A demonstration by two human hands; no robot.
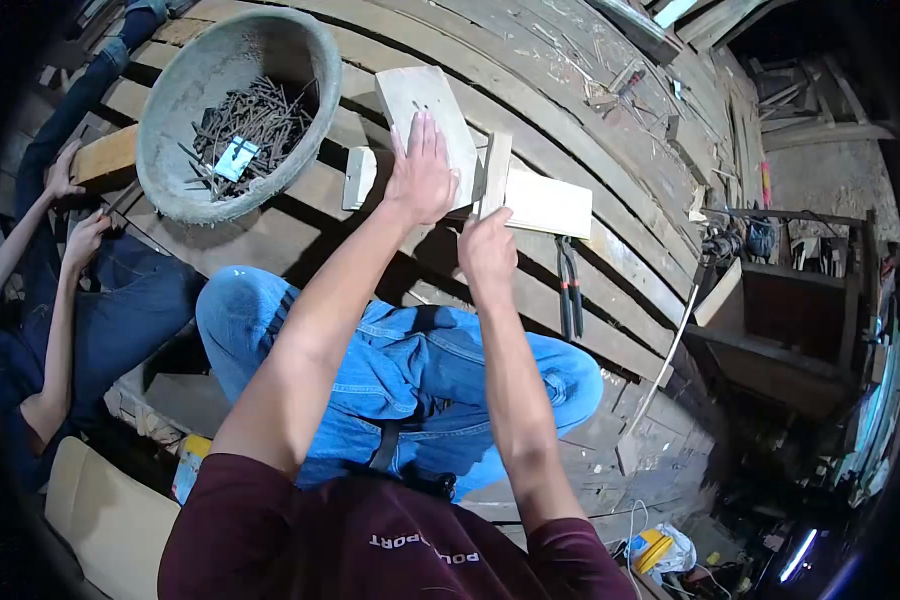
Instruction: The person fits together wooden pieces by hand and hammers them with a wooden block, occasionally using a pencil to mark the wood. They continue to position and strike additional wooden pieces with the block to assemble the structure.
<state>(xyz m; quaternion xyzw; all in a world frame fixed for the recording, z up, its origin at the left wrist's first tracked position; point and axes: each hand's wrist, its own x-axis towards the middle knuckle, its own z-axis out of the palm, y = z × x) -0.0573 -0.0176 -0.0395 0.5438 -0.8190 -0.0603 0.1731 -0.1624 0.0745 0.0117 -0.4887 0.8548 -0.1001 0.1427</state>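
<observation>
My left hand (425, 175) lies with its fingers stretched out flat on a pale wooden board (432, 92). Two small dark marks show on the board near my fingertips. My right hand (488, 245) is closed around the lower end of a narrow wooden strip (496, 165), just right of that board. Beyond the strip lies a flat, light-coloured wooden piece (550, 203). Pincers with red and black handles (570, 290) rest below it. A small white-faced block (359, 180) sits left of my left wrist.
A large grey basin (155, 140) holds many rusty nails (260, 120) and a small light-blue packet (236, 158). At the left, a co-worker's hands (75, 205) are by a wooden block (107, 158). The slatted floor (530, 90) has gaps and scattered debris.
</observation>
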